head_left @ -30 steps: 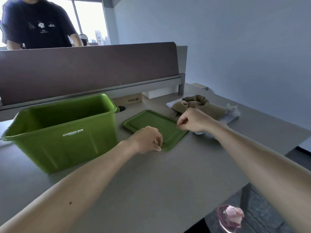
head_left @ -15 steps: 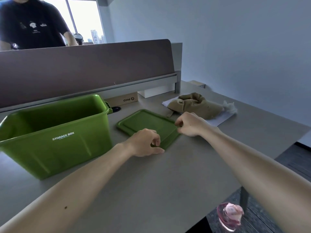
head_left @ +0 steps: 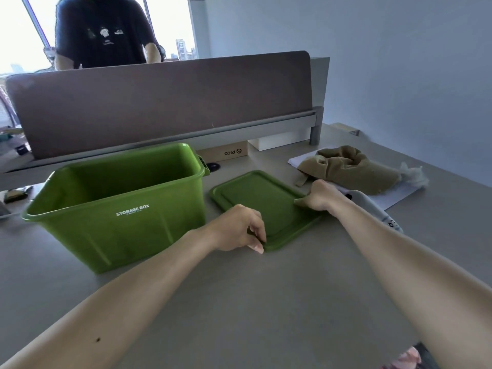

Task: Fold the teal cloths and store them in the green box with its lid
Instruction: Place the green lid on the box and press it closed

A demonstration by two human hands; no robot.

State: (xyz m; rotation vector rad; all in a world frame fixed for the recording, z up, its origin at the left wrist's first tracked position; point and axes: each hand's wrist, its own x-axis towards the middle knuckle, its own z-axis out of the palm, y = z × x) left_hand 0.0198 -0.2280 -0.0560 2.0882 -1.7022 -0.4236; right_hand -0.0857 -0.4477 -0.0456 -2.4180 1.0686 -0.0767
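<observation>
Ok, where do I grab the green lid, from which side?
Pinch the green lid by its rim, coming from both sides: it lies flat on the table, so only the rim offers purchase. The left hand is at its near corner, the right hand at its right edge.

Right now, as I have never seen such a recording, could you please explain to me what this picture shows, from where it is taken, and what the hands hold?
There is no machine here. The picture comes from a wide-angle camera worn on a person's head, looking forward and down, so the two bare arms are that person's own. On the grey desk stands an open green box marked STORAGE BOX. To its right, its green lid lies flat. The left hand grips the lid's near corner and the right hand grips its right edge. Beyond the lid, a tan cloth bag lies on white paper. Another person stands behind the divider. No teal cloth shows in this view.
</observation>
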